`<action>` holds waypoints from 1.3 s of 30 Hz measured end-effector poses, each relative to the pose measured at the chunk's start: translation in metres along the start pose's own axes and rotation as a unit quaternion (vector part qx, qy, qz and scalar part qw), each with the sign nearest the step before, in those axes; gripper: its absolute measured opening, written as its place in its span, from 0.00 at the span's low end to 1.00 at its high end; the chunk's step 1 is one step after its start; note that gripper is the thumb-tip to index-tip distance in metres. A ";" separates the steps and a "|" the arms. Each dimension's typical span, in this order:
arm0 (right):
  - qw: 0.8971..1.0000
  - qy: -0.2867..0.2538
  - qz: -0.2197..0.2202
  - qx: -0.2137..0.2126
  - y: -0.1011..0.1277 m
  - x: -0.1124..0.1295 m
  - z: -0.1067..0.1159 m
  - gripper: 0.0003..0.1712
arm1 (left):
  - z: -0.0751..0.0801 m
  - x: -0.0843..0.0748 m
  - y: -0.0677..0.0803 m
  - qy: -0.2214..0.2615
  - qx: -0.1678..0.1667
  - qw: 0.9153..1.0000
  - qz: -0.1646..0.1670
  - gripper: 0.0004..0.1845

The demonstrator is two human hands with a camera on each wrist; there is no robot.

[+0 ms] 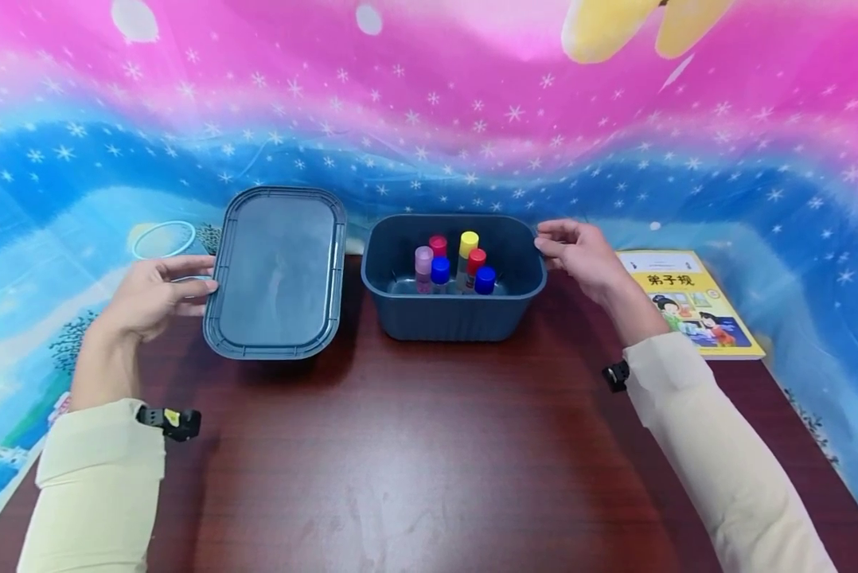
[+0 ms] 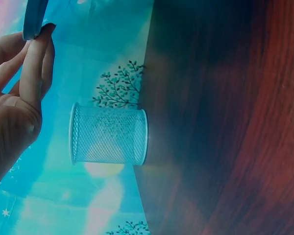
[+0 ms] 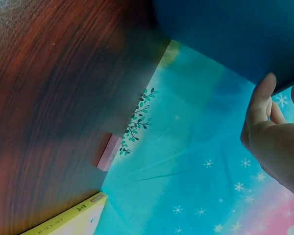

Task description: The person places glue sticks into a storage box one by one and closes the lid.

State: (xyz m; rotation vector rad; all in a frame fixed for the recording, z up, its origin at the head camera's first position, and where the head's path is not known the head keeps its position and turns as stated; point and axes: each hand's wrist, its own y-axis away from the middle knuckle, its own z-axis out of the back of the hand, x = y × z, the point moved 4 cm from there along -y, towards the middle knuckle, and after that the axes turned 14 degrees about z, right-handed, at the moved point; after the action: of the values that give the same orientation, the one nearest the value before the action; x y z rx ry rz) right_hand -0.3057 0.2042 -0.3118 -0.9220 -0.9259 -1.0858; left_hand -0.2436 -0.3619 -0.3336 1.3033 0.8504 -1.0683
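My left hand (image 1: 153, 298) pinches the left edge of a dark grey plastic lid (image 1: 278, 270) between thumb and fingers. The lid is raised off the table with its broad face toward the head camera; only a bit of its edge (image 2: 34, 19) shows in the left wrist view. To its right is the matching uncovered box (image 1: 450, 318), at the back of the table. My right hand (image 1: 579, 251) holds that box by the right end of its rim, thumb and fingers around it. Several small capped tubes (image 1: 439, 270) stand inside, with pink, red, blue and yellow caps.
A pale mesh pen cup (image 2: 108, 137) stands near the table edge, partly hidden behind the left hand in the head view. On the right lies a yellow book (image 1: 694, 306); a small pink block (image 3: 109, 152) is by the back edge. Patterned cloth (image 1: 429, 119) hangs behind.
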 end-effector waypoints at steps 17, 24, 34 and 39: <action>0.988 -0.022 0.151 -0.003 0.013 0.061 -0.044 0.18 | -0.039 -0.035 -0.001 0.184 -0.025 0.981 -0.060 0.14; 0.979 -0.163 0.113 0.044 0.017 0.066 -0.076 0.18 | -0.082 -0.047 -0.008 0.187 -0.070 0.977 -0.076 0.13; 0.965 -0.245 0.055 0.070 0.021 0.065 -0.097 0.26 | -0.122 -0.063 -0.012 0.269 -0.048 0.958 -0.090 0.15; 0.948 -0.312 0.048 0.035 0.023 0.065 -0.103 0.22 | -0.139 -0.066 -0.013 0.275 -0.055 0.956 -0.085 0.18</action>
State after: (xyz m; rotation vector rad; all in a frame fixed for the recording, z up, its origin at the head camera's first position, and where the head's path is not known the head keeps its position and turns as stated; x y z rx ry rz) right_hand -0.2544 0.0934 -0.2885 -1.2696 -1.4086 -0.6712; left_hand -0.2646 -0.2149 -0.2911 1.4766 1.4403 -0.7762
